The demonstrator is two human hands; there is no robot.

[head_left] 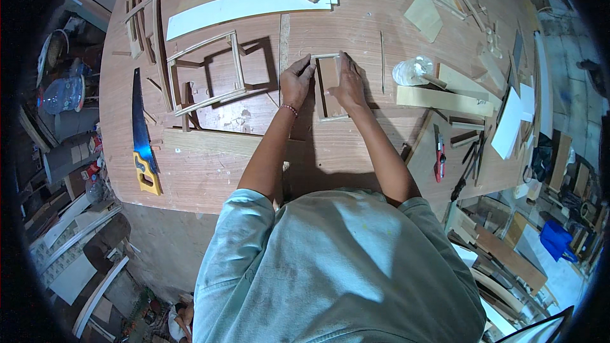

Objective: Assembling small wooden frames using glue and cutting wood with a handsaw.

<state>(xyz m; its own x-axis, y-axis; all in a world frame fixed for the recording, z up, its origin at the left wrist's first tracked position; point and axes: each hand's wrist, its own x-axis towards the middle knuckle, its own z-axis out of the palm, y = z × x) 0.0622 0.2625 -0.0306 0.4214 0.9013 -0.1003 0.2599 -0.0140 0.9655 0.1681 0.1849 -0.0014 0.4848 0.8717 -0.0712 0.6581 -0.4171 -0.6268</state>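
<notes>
A small rectangular wooden frame (330,117) lies on the wooden worktable (343,13) in front of me. My left hand (297,84) grips its upper left side, fingers at the corner. My right hand (349,86) grips its right side, fingertips near the upper right corner and thumb pointing inward. Left of them stands a larger open wooden frame (236,57) with short legs, casting a shadow. Right of them are a thin stick (382,60) and a translucent plastic container (410,71) with a wooden piece at it.
A yellow-handled handsaw (147,173) lies left; a red utility knife (440,159) lies right. White strips (248,9), sticks and offcuts (422,16) lie along the back and sides. Stacked boards (518,257) surround the table. Another person (181,321) is partly visible at lower left.
</notes>
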